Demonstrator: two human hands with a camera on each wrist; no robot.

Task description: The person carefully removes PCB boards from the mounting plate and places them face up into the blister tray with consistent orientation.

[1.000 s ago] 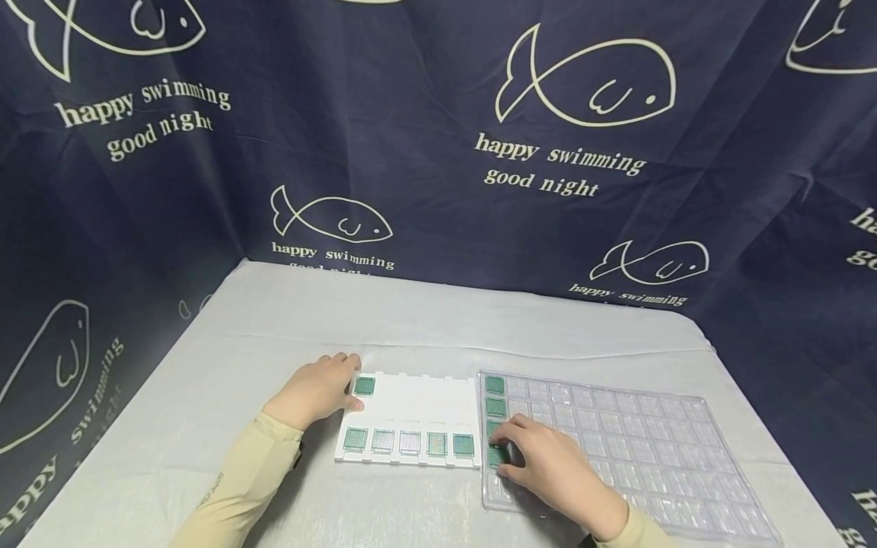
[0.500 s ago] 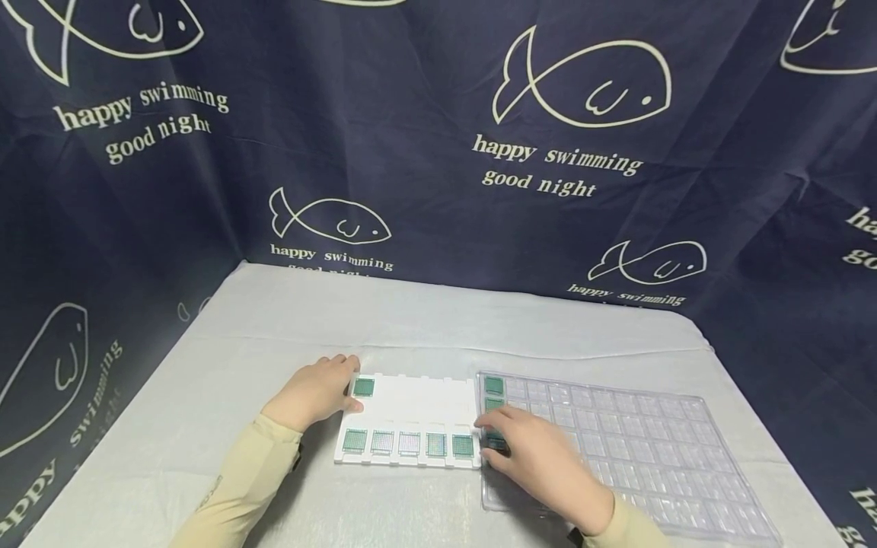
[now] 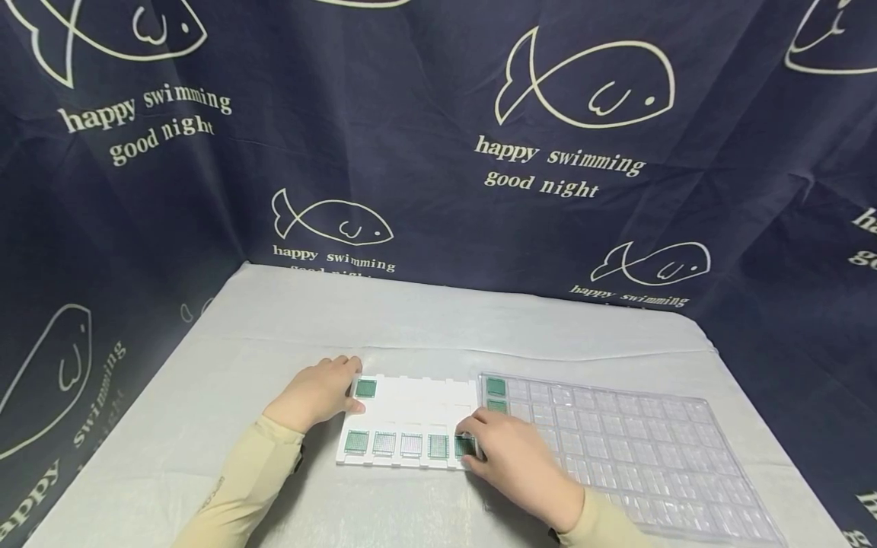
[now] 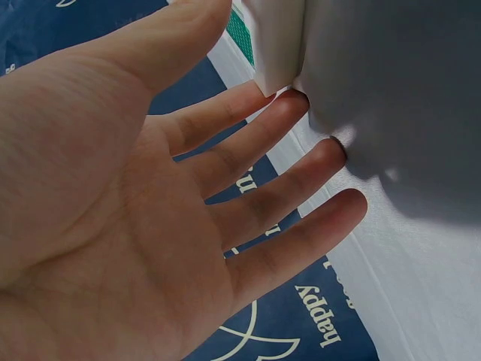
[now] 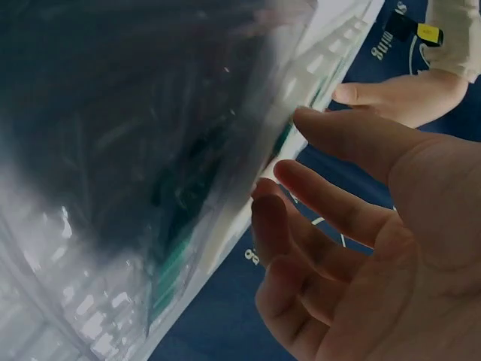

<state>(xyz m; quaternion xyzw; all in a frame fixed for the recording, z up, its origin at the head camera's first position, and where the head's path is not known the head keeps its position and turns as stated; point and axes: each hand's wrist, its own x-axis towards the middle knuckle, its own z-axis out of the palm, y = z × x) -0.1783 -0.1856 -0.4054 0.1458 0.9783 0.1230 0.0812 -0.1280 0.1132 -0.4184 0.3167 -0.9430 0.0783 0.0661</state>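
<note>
A white holder point(image 3: 411, 403) lies flat on the table, with a row of small green circuit boards along its near side and one circuit board point(image 3: 366, 388) at its far left corner. My left hand point(image 3: 322, 396) rests against the holder's left end, fingers fairly straight in the left wrist view, touching the white edge point(image 4: 274, 45). At the near right corner my right hand point(image 3: 510, 457) pinches the last circuit board point(image 3: 464, 447) of the row between thumb and forefinger, which partly cover it. In the right wrist view the other fingers are loosely bent.
A clear plastic tray point(image 3: 637, 449) with many small compartments lies right of the holder, partly under my right arm. Green boards point(image 3: 496, 387) sit in its left column; the lower compartments there are hidden. A dark blue printed curtain point(image 3: 438, 152) surrounds the table point(image 3: 397, 312).
My right hand has moved left from the clear tray's left column to the near right corner of the white holder. The left hand has stayed at the holder's left end.
</note>
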